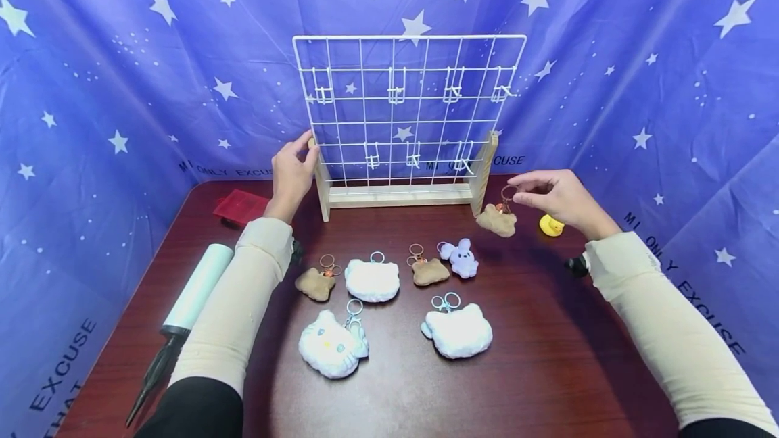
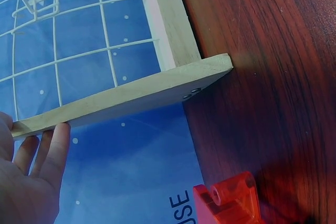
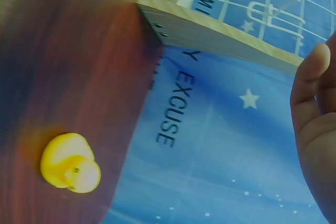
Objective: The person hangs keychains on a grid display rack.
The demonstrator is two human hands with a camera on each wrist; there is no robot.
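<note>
Starred blue-violet backdrop (image 1: 195,59), one, hung behind a dark red-brown tabletop (image 1: 535,384).

Display rack: one wire grid (image 1: 393,121), upright, seated between a left wooden upright (image 1: 323,188) and a right wooden upright (image 1: 483,174). White hooks: seven in all, four in the upper row (image 1: 397,93), three in the lower (image 1: 414,156).

Left hand (image 1: 292,178): fingers bent about the top of the left wooden upright, nearly closed on it, presumably to keep the rack from shifting.

Right hand (image 1: 560,198): thumb and finger pinched on the ring (image 1: 502,192) of one brown plush keychain (image 1: 497,220), just in front of the right wooden upright. Held by the ring, the plush hung below the fingertips, probably so that it stayed out of the grip.

Laid before the rack, apparently spread for easy picking: two brown plush keychains (image 1: 315,285), making three with the held one; three white plush keychains (image 1: 459,333), one showing a face; one lilac rabbit keychain (image 1: 464,261). Most rings pointed toward the rack, perhaps for a ready grasp.

At the margins, probably set aside: one yellow duck (image 1: 551,225), one red case (image 1: 240,207), one pale-green-and-black pump (image 1: 197,286).
</note>
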